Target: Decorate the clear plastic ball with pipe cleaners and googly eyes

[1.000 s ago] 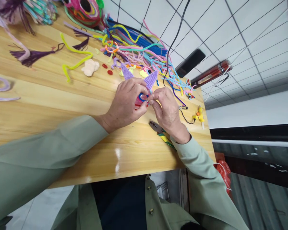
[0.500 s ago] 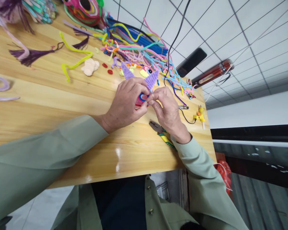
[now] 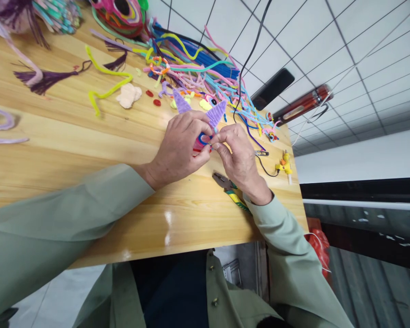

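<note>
Between my hands is a pipe-cleaner figure [image 3: 217,114] with two pointed purple ears and pink, blue and red parts. My left hand [image 3: 182,148] is wrapped over its top and side, so most of its body is hidden. The thumb and fingertips of my right hand [image 3: 237,157] pinch at its right edge, by the blue ring. Whatever lies between those fingertips is too small to make out. Just below my right hand, a pair of pliers [image 3: 225,184] with yellow and green handles rests on the wooden table [image 3: 130,209].
Many coloured pipe cleaners [image 3: 198,75] are heaped at the back. A bent yellow pipe cleaner [image 3: 112,91] and purple tassel [image 3: 51,79] lie left. To the right are a yellow glue gun [image 3: 284,165], a black phone [image 3: 273,89] and a brown-red cylinder [image 3: 304,105]. A black cable hangs behind.
</note>
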`<state>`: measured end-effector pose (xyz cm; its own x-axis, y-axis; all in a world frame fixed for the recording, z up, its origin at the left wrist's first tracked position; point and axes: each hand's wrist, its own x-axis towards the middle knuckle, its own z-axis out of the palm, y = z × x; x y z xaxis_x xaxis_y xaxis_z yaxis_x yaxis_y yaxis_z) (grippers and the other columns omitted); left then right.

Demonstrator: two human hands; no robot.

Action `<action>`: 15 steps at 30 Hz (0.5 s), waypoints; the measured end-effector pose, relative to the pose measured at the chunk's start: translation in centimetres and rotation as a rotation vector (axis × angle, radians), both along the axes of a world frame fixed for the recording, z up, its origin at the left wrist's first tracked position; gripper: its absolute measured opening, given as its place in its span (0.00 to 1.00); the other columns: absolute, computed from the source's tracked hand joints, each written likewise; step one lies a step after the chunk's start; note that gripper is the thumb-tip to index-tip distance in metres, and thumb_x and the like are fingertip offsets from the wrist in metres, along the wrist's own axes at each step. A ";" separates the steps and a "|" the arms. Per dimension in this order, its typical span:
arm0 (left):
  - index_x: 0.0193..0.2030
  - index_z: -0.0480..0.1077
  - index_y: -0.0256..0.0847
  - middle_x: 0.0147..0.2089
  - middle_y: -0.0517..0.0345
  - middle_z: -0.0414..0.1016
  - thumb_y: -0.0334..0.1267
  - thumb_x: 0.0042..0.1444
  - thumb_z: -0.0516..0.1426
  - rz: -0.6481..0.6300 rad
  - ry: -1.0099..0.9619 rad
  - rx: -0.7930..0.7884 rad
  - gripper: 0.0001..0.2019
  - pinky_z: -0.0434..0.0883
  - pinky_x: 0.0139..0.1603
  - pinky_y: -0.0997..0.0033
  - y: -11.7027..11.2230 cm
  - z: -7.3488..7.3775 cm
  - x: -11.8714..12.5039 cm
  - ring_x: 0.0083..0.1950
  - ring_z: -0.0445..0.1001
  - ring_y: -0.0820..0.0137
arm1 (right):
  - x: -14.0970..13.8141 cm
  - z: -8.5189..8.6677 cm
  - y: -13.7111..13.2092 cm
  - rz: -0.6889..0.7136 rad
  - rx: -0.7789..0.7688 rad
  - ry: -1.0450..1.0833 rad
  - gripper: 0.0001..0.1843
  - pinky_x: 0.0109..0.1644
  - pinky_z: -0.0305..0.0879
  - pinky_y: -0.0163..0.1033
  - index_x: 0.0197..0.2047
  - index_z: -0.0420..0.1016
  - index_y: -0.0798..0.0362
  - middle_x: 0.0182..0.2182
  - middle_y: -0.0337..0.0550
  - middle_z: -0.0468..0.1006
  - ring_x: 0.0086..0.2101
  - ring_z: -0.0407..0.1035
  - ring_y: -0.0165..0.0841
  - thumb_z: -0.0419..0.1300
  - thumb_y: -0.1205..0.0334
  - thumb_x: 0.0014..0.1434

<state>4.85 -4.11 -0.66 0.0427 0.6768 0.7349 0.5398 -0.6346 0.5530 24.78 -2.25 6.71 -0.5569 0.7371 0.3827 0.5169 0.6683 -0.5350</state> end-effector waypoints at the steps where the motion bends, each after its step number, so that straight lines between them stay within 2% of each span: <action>1: 0.55 0.69 0.51 0.63 0.50 0.82 0.34 0.67 0.64 -0.004 0.001 -0.012 0.14 0.76 0.69 0.44 0.0 0.0 0.0 0.68 0.80 0.52 | 0.0 0.0 0.0 -0.003 -0.004 0.011 0.15 0.63 0.77 0.59 0.44 0.85 0.44 0.45 0.48 0.81 0.51 0.77 0.47 0.61 0.48 0.81; 6: 0.56 0.69 0.50 0.63 0.50 0.81 0.33 0.68 0.64 -0.043 -0.047 0.016 0.14 0.75 0.68 0.45 0.0 -0.1 0.0 0.67 0.80 0.51 | 0.1 -0.1 0.1 0.007 -0.018 0.051 0.17 0.62 0.76 0.57 0.43 0.83 0.43 0.44 0.48 0.81 0.51 0.77 0.47 0.62 0.44 0.82; 12: 0.56 0.68 0.51 0.63 0.50 0.80 0.32 0.65 0.64 -0.038 -0.052 0.046 0.16 0.76 0.67 0.44 0.3 -0.5 0.2 0.67 0.80 0.50 | 0.4 -0.9 0.6 0.076 0.215 0.012 0.12 0.55 0.79 0.52 0.47 0.82 0.48 0.44 0.47 0.83 0.48 0.79 0.42 0.61 0.55 0.84; 15: 0.56 0.69 0.51 0.63 0.50 0.81 0.34 0.67 0.64 -0.035 -0.044 0.031 0.14 0.77 0.67 0.43 0.3 -0.5 0.1 0.67 0.80 0.50 | 0.5 -0.9 0.6 0.071 0.256 -0.034 0.12 0.54 0.79 0.51 0.47 0.82 0.46 0.43 0.46 0.83 0.47 0.80 0.41 0.59 0.55 0.84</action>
